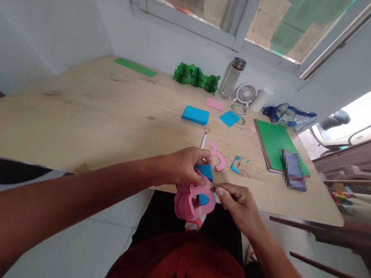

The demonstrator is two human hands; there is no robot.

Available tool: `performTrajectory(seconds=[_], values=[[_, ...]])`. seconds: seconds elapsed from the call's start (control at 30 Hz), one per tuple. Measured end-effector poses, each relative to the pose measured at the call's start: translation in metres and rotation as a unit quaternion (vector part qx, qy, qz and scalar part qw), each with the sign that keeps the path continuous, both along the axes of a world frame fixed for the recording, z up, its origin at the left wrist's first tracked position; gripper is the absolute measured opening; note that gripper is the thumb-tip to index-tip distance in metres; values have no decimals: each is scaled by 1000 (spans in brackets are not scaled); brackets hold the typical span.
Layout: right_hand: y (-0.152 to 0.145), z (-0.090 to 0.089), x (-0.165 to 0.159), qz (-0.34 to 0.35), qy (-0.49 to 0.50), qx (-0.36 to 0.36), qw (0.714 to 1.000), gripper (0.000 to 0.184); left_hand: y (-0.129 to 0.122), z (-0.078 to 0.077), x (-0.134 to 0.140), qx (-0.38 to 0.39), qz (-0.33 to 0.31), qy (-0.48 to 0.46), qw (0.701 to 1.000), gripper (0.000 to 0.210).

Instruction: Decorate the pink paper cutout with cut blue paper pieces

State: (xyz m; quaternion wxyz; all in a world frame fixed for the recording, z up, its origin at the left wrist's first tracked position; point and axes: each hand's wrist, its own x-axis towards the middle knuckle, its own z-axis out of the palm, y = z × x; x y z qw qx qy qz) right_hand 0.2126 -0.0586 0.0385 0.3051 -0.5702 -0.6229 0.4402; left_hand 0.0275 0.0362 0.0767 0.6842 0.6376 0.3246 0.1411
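Note:
My left hand (194,166) is closed on a bundle of scalloped pink paper cutouts (184,202) and a piece of blue paper (205,171), held over the front edge of the table. Blue also shows through the opening in the pink shape. From the right, my right hand (236,198) pinches a small thin tool with a dark metal tip (213,184), which meets the blue paper's lower corner. My fingers hide most of that tool, so its kind is unclear. Just beyond lie a loose wavy pink cutout (217,155) and a white pen (203,140).
Blue scraps (236,165) lie right of the cutouts. Farther back are a blue paper stack (195,115), a blue square (229,118), a pink slip (214,104), green paper garland (196,76), a bottle (231,79) and a fan (246,93). A green folder (277,144) lies right.

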Motion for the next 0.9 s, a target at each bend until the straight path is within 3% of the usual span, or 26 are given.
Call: performTrajectory(seconds=[0.9], values=[[5,10,4,45,-26,-7,999,42,6,2,0,127,-76,40,988,20]])
